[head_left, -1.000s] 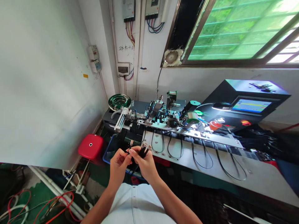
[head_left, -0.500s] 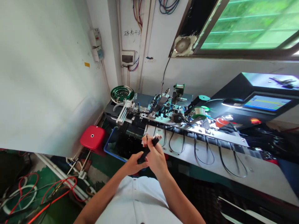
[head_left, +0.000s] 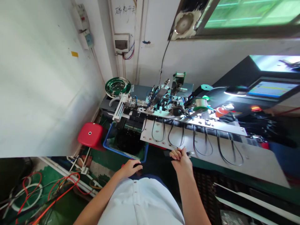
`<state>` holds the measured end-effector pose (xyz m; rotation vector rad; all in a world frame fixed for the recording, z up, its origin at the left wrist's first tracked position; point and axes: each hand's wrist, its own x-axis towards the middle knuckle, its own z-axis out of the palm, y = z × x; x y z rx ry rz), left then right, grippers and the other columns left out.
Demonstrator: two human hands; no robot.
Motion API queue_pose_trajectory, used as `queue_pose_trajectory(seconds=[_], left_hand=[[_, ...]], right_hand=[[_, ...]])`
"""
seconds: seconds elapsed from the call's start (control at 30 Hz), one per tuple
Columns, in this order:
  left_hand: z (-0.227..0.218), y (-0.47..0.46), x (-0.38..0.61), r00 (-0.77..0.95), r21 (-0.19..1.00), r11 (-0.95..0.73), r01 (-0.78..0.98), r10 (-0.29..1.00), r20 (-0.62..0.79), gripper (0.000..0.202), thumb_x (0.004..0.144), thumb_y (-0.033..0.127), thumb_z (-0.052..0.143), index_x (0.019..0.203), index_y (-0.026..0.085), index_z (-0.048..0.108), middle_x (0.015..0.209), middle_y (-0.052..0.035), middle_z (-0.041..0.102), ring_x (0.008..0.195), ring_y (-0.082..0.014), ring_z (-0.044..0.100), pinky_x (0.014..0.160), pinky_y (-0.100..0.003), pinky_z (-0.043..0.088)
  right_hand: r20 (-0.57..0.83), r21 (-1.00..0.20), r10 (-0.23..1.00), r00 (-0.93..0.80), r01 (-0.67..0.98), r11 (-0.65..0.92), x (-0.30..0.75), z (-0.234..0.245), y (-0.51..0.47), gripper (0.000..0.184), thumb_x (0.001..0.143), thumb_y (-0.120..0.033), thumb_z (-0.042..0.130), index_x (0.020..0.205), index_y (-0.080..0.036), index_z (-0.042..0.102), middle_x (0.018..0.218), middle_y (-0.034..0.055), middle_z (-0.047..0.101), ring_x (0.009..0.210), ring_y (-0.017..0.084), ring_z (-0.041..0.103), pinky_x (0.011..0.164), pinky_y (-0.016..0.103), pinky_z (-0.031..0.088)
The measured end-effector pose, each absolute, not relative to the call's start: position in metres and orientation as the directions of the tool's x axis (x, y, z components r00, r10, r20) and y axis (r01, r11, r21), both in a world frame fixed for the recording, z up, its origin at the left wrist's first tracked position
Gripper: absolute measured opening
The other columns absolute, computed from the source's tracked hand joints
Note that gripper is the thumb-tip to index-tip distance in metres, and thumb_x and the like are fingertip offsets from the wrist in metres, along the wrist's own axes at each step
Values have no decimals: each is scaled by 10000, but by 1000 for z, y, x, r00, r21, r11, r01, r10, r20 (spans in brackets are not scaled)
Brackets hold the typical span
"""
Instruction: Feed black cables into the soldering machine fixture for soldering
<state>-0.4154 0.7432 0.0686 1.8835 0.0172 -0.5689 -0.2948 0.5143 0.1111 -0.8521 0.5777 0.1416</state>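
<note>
My right hand [head_left: 181, 158] is closed, by the front edge of the pale metal plate [head_left: 168, 140]. A small dark piece with a pale end [head_left: 191, 153] sticks out on its right side; my fingers cover the rest, so its kind does not show. My left hand [head_left: 129, 168] is held low before my white shirt, thumb and fingers apart around a dark gap, with nothing visibly held. Several black cable loops [head_left: 176, 145] hang from the machine [head_left: 164, 114] over the plate. Left of the plate, a blue-rimmed bin [head_left: 112, 150] holds a dark heap.
A red stool [head_left: 90, 135] stands at the left beside a white panel. A green round feeder bowl [head_left: 117, 87] tops the machine's left end. At the right are a lit screen [head_left: 273, 89] and a lamp [head_left: 236, 90]. Red hoses [head_left: 61, 197] and pipes lie lower left.
My hands, which were together on a black object, have come apart. My right hand has moved right and down; my left has drawn back left and lower. The view has tilted down.
</note>
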Motion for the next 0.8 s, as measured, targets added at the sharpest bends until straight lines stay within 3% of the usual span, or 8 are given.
queue_pose_trajectory(seconds=[0.13,0.4,0.53,0.67,0.8], left_hand=[[56,751,-409,863,837,-483,258,-275,-425,332,912,419,496,907,157,701,837,-35,699,787,-172,605,746,-246,442],[34,771,-384,768,702,-675,227,-319,-556,251,895,357,524,957,200,710,969,-56,728,910,-222,640,837,-289,442],[40,771,-363,729,665,-721,194,-348,-590,265,912,326,476,991,211,702,1042,-72,720,978,-236,636,882,-314,440],[63,765,-344,700,690,-708,147,-419,-579,308,925,376,467,1023,206,704,1057,-77,717,975,-223,640,898,-308,451],[104,759,-326,629,764,-637,106,-552,-548,357,848,347,599,1187,253,663,1206,-65,675,1098,-229,609,982,-327,444]], right_hand=[[-619,-634,-86,781,-431,642,-304,73,509,500,958,-485,503,586,-188,350,446,-115,190,357,40,201,361,142,284],[-686,-570,-26,728,-514,641,-305,45,519,404,772,-465,733,606,-168,515,456,-96,324,384,48,311,381,178,350],[-647,-574,-16,762,-473,668,-301,71,523,403,661,-470,812,605,-132,599,428,-105,319,380,38,296,377,182,311],[-575,-608,20,818,-444,658,-293,119,522,379,677,-428,809,558,-115,631,394,-107,296,349,21,249,350,176,201],[-487,-629,160,859,-471,618,-294,166,533,414,686,-451,786,498,-121,620,368,-110,260,330,3,176,350,177,106]])
